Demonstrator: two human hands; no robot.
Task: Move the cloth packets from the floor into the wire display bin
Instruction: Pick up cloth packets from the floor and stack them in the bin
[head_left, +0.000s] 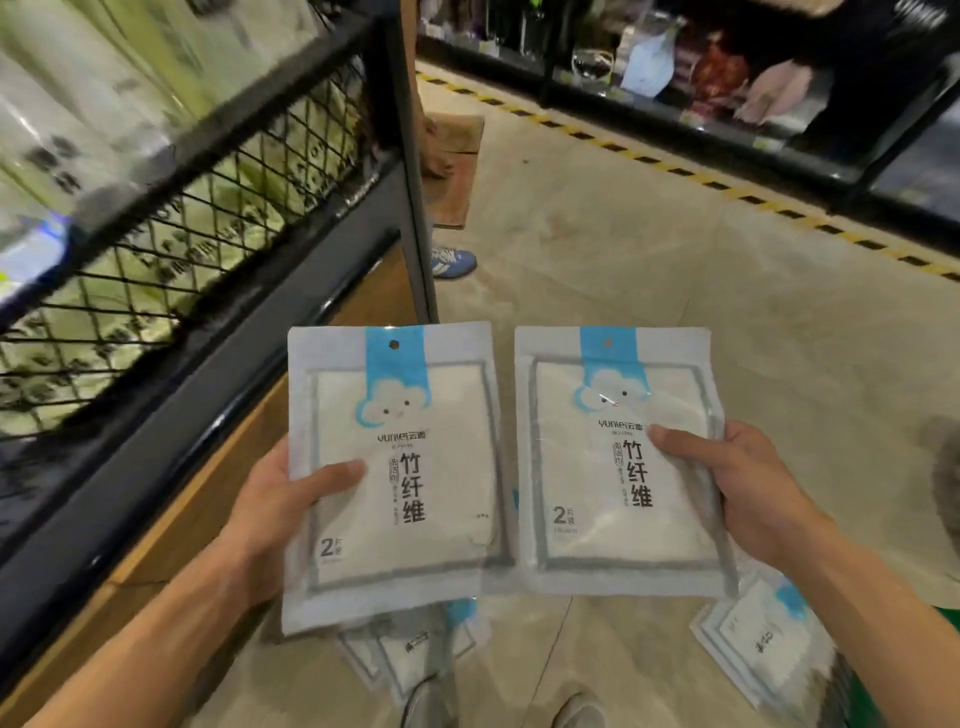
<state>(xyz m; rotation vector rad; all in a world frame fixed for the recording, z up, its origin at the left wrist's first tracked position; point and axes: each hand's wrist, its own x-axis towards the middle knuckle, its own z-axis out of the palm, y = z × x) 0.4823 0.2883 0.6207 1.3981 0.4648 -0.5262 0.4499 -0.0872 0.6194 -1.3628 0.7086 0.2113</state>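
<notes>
Closest in, two forearms reach out, each hand carrying a cloth packet side by side. At ten o'clock stands the wire display bin (171, 208), black mesh with pale green goods blurred behind it. The left packet (397, 467) is gripped by the left hand (270, 514), thumb across its face; the right packet (618, 457) is held likewise by the right hand (753, 493). More packets on the floor (763, 639) lie at five and six o'clock, under the held pair. Another person's blue shoe (454, 261) shows at twelve. I'd judge these packets light and floppy, with slick plastic film; a thumb-over-edge pinch near the lower side suits them, though they could slide.
</notes>
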